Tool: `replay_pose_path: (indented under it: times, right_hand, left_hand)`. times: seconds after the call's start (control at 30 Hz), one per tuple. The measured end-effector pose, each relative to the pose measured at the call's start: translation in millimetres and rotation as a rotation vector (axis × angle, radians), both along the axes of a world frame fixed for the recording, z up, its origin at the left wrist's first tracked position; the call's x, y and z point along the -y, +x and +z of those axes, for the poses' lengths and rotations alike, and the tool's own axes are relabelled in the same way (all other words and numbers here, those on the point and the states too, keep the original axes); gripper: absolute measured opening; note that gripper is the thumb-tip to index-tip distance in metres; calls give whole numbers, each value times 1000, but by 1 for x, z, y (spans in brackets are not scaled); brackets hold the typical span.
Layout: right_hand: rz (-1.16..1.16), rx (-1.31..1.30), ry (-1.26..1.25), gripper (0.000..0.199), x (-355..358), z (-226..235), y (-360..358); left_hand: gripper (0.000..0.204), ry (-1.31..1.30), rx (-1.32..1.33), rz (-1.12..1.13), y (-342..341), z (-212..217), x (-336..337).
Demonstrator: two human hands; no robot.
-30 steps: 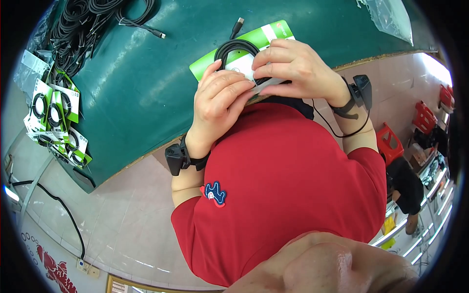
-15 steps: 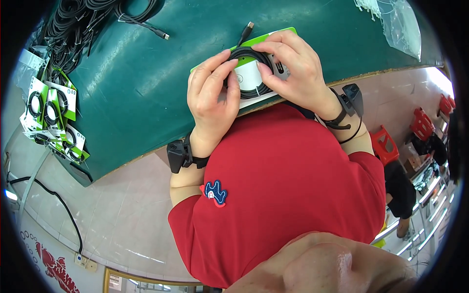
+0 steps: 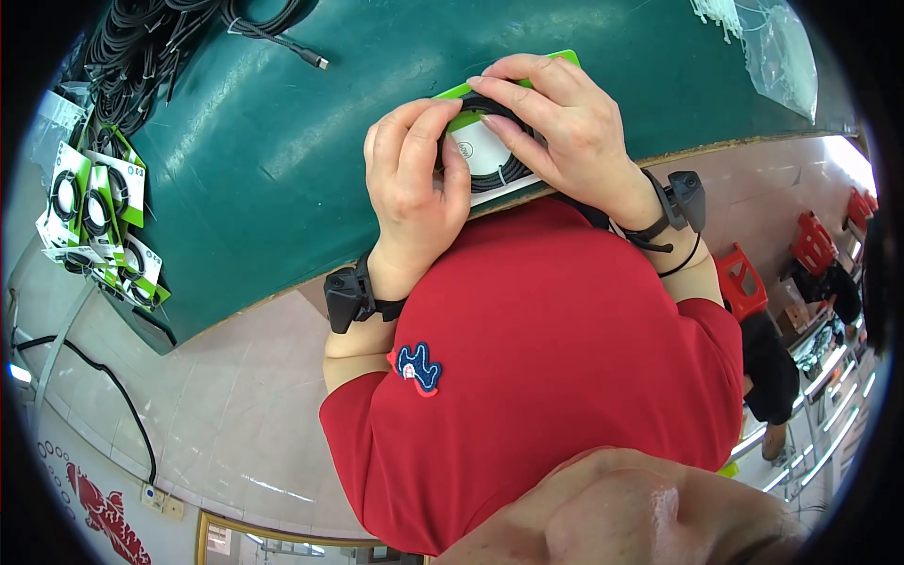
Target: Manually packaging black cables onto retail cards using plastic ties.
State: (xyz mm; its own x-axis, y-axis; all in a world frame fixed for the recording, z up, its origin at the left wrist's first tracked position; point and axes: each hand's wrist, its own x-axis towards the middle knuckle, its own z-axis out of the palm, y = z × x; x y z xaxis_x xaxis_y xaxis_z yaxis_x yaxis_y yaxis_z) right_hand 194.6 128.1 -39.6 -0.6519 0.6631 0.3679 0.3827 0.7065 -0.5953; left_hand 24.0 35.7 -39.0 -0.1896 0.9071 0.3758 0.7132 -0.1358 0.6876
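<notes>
- Left hand (image 3: 412, 179): fingers curled together over the left side of a coiled black cable (image 3: 499, 179), pressing it down onto a card.
- Right hand (image 3: 565, 132): fingers spread across the top and right side of the same coil, tips pressed onto it and onto the card's upper edge.
- Coiled black cable: lies flat on a green and white card (image 3: 490, 155), between the two hands; only its middle and lower arc show, the rest is covered by the hands.
- Card: rests on the green table (image 3: 282, 169) at its near edge, just in front of the person's red shirt (image 3: 565, 377).
- Wrists: each carries a black band with a small black device; left one (image 3: 347, 297), right one (image 3: 683, 200).
- Table, far left corner: a heap of loose black cables (image 3: 141, 47), one plug end (image 3: 315, 61) reaching toward the middle.
- Left of the table: a stack of packed cable cards (image 3: 94, 226), green and white, lying lower than the table top.
- Table, far right: a clear plastic bag (image 3: 777, 56).
- Right edge: red stools (image 3: 739, 282) on the floor.
</notes>
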Motion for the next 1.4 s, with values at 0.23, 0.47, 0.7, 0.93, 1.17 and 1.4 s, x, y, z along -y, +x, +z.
replay_pose_path:
  times: [0.23,0.47,0.7,0.93,1.17,1.4]
  right_hand:
    - [4,-13,31,36,1,-4,-2]
    - [-25,-22,16,32,2,-1,-3]
    - [-22,-40,6,30,4,-3,-2]
    - [33,-63,27,30,8,-3,0]
    - [143,-76,39,29,12,1,8]
    - [218,-82,13,29,19,9,18]
  left_hand:
    - [25,21,-81,-1,0,-4,2]
    - [25,6,-80,-14,-5,-3,1]
    - [29,-59,-138,-67,-11,9,2]
    - [34,-225,-156,-78,-13,24,4]
    - [33,-340,77,-90,-12,26,18]
    - [28,-415,306,-80,-3,34,26]
